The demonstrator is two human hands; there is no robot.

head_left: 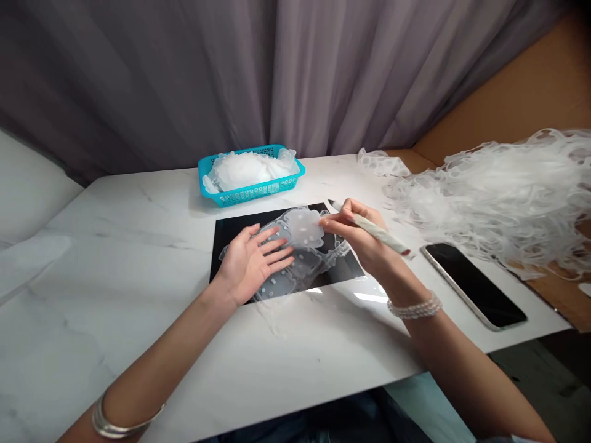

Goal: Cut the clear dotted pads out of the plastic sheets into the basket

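Your left hand lies flat, pinning the translucent sheet; your right hand, gripping the pen tool, peels a cut piece. Next: lift it free gently.

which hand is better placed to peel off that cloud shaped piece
Right hand: its fingertips already pinch the translucent cloud-shaped silicone piece while also holding a pen-like tool. Left hand lies flat, pinning the clear sheet.

The left hand lay flat, palm down, fingers spread and pointing right, its forearm stretched in from the lower left (a bangle near the elbow). The right hand was curled in a pinch, fingertips pointing left, a beaded bracelet at the wrist.
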